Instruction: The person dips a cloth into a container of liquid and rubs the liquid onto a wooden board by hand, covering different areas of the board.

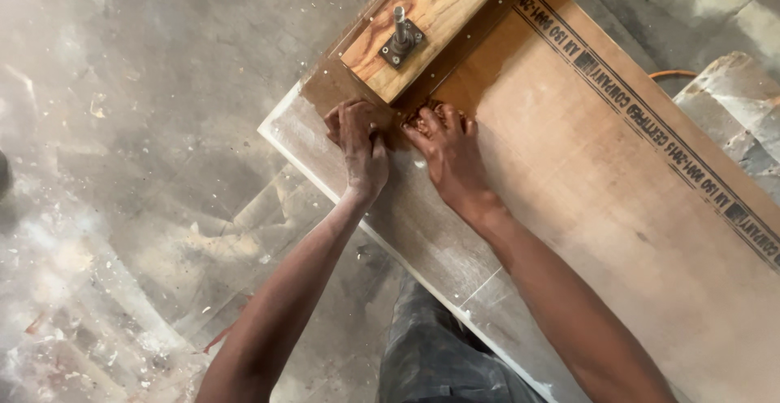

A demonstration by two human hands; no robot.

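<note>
- Right now the left hand [361, 147] and the right hand [447, 151] lie side by side, close but not touching, both palm down with fingers bent and fingertips pressed at the near end of a wooden block [435, 13].
- Neither hand is clamped around anything; they rest on the surface, and I cannot tell whether the fingertips pinch some small thing at the block's edge.
- Straight beyond the fingertips, on the far side, lies the wooden block, its near corner sitting between the two hands, so both are about equally near it.
- Its long axis runs from near-left to far-right, away from the hands, and its far end leaves the picture at the top.
- A metal bolt with a square plate [401, 39] stands upright on the block, a little beyond the left hand.
- Under the block and hands lies a large brown plywood sheet [617, 208], serving as the tabletop; its long axis runs from far-left to near-right, crossing the block's.
- Beneath, on the left, is a dusty concrete floor [122, 167].
</note>
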